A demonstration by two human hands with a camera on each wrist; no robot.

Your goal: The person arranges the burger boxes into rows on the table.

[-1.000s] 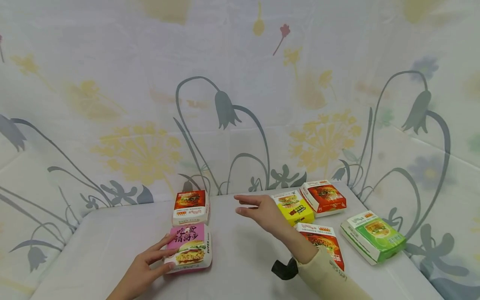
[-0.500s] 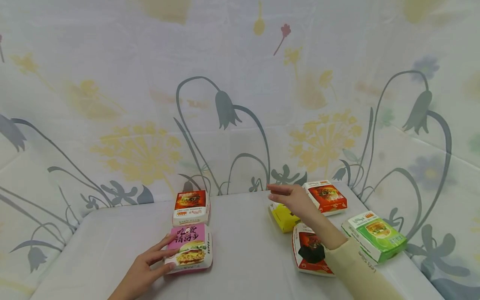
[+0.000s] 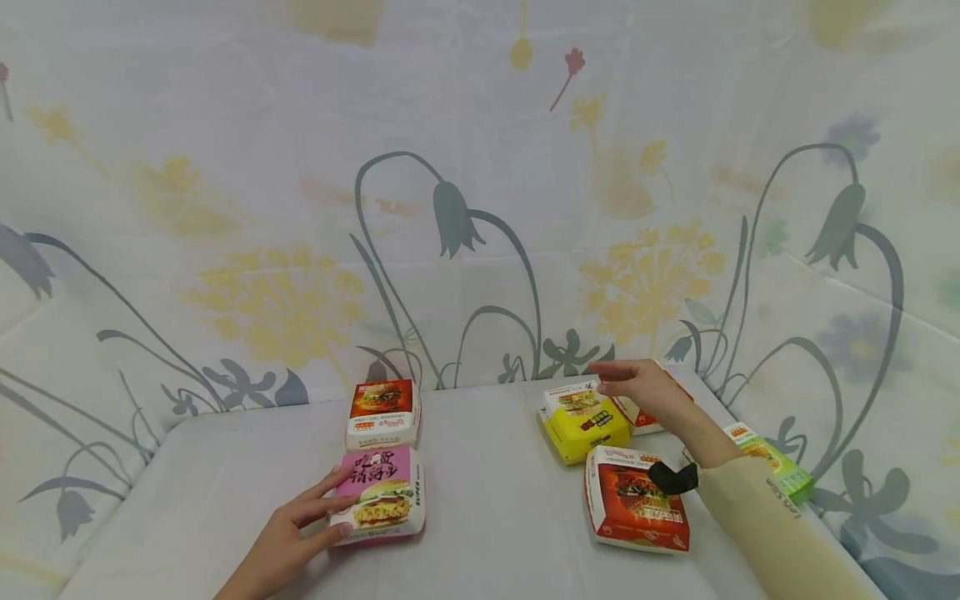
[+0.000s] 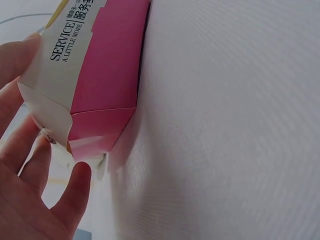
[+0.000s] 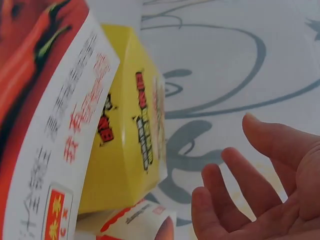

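My left hand [image 3: 291,532] rests its relaxed fingers on the left side of a pink and white burger box [image 3: 378,492]. In the left wrist view several fingertips touch the white upper part of that pink box [image 4: 102,65], and one digit stands apart below its corner. With fingers loosely extended and nothing in it, my right hand [image 3: 651,396] is raised over the back right boxes. It partly covers a red and white burger box [image 3: 633,417]. Just left of it lies a yellow burger box [image 3: 588,429]. The right wrist view shows the right palm [image 5: 270,195] beside the yellow box.
Another red burger box [image 3: 382,414] lies behind the pink one. Below my right forearm is a red box [image 3: 637,508] with a white rim. A green box [image 3: 787,471] at the right is partly hidden by the sleeve. A flower-printed cloth backdrop [image 3: 480,317] stands behind the white table [image 3: 495,517].
My right hand has moved right, from over the table's middle past the yellow box to the back right red box. The left hand and the boxes have stayed in place.
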